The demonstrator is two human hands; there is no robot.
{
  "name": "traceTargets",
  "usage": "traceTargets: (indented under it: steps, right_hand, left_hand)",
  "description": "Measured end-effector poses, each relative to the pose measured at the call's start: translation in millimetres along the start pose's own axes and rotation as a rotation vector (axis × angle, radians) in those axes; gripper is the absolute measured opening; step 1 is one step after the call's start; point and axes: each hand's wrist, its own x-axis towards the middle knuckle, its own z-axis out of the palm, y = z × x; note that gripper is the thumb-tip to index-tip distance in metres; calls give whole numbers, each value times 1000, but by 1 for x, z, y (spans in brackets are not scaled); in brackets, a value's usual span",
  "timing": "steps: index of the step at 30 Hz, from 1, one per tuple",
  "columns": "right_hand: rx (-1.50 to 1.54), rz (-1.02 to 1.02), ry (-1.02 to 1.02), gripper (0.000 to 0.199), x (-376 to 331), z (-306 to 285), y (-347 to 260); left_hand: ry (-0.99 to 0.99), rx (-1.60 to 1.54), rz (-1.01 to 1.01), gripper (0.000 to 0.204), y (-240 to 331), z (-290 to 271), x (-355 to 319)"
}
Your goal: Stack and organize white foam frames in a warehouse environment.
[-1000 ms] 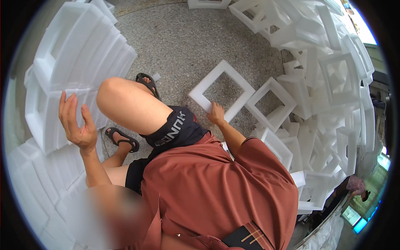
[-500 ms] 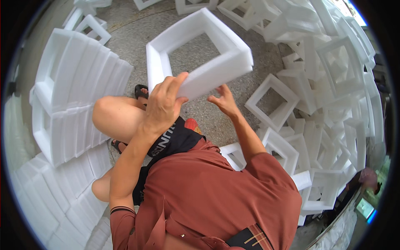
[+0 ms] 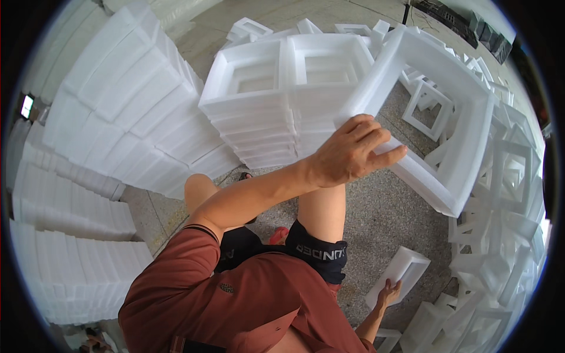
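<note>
Foam frame [image 3: 447,117] lifted toward stacks, left hand [image 3: 353,154] gripping its edge, right hand [image 3: 389,292] grasping foam piece [image 3: 399,273]

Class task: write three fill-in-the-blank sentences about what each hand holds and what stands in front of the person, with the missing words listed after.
1. The left hand grips a large square ____ frame.
2. The right hand touches a smaller foam piece low near the ____.
3. Two stacks of frames stand side by side, coloured ____.

Missing words: foam; floor; white
</note>
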Motion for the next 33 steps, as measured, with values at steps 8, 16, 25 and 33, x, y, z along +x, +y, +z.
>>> traceTargets:
  steps: [8, 16, 25, 33]
  right_hand:
    - [-63, -832, 120, 57, 126, -22, -353]
    - [-206, -1361, 55, 51, 164, 47, -579]
    - [-338, -1371, -237, 48, 151, 132, -642]
    - [-263, -1426, -291, 44, 138, 144, -645]
  left_hand:
    - [-62, 350, -342, 49, -131, -143, -81]
    - [-92, 386, -547, 48, -187, -191, -154]
    - [-229, 266, -609, 50, -210, -180, -169]
    - [-198, 289, -668, 52, -208, -169, -166]
